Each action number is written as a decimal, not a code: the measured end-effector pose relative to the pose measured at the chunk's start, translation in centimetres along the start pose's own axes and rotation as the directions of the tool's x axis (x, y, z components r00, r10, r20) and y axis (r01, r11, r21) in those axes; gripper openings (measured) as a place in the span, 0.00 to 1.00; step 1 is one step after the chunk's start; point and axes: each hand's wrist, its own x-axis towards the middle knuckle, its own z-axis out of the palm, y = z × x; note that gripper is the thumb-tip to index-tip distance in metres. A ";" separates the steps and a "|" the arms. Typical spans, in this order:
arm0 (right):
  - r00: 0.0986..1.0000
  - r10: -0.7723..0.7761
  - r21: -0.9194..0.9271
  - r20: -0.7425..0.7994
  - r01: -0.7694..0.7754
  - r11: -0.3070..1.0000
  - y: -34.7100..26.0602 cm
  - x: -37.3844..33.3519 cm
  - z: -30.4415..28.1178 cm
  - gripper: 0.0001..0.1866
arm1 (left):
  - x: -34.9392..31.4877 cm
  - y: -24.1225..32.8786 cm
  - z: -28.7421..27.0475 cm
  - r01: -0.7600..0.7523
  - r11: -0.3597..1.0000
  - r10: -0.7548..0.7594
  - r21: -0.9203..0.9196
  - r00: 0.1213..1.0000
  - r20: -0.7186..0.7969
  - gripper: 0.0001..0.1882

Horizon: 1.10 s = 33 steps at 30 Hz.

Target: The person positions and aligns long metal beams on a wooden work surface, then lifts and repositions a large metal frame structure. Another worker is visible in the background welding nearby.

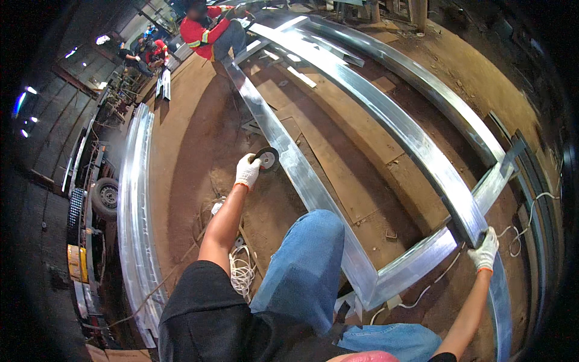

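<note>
My left hand (pixel 247 171), in a white glove with an orange cuff, is closed on the edge of a black abrasive disc (pixel 269 159) with a pale centre. The disc is beside a long shiny metal beam (pixel 304 181); whether they touch I cannot tell. Far to the right, my gloved right hand (pixel 485 251) grips the edge of another long metal beam (pixel 416 136), its fingers partly hidden. That beam lies across a metal crosspiece (pixel 416 262), which meets the first beam at a corner near my knees.
More long metal profiles (pixel 137 181) are stacked at left. A coil of white cable (pixel 242 271) lies by my left leg, and a white cord (pixel 520 236) runs at right. A person in a red jacket (pixel 208 37) crouches at the frame's far end; others work farther back. A wheel (pixel 107 197) stands at left.
</note>
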 end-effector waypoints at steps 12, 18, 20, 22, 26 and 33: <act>0.768 0.349 -0.029 0.536 -0.397 0.918 -5.0 -4.8 -7.4 0.53 | -2.1 16.4 -9.3 0.328 0.945 -0.322 -0.017 0.936 0.140 0.24; 0.710 0.324 0.201 0.625 -0.548 0.812 -6.9 -15.4 -14.8 0.41 | -1.7 21.3 -17.4 0.352 0.934 -0.357 0.065 0.929 0.094 0.27; 0.671 0.345 0.192 0.656 -0.590 0.784 -8.5 -19.7 -18.1 0.36 | -2.0 20.4 -19.8 0.295 0.955 -0.297 0.030 0.953 0.065 0.27; 0.661 0.430 0.170 0.614 -0.644 0.746 -6.1 -27.2 -21.5 0.47 | -2.3 20.4 -20.2 0.344 0.936 -0.335 -0.080 0.936 0.107 0.20; 0.347 0.498 -0.099 0.795 -0.735 0.671 -13.3 -36.7 -30.6 0.58 | 1.6 22.0 -25.5 0.401 0.892 -0.377 -0.207 0.914 0.148 0.16; 0.101 0.558 -0.108 0.824 -0.938 0.328 -18.6 -38.8 -45.1 0.48 | 14.2 24.0 -30.7 0.327 0.892 -0.356 -0.313 0.934 -0.037 0.19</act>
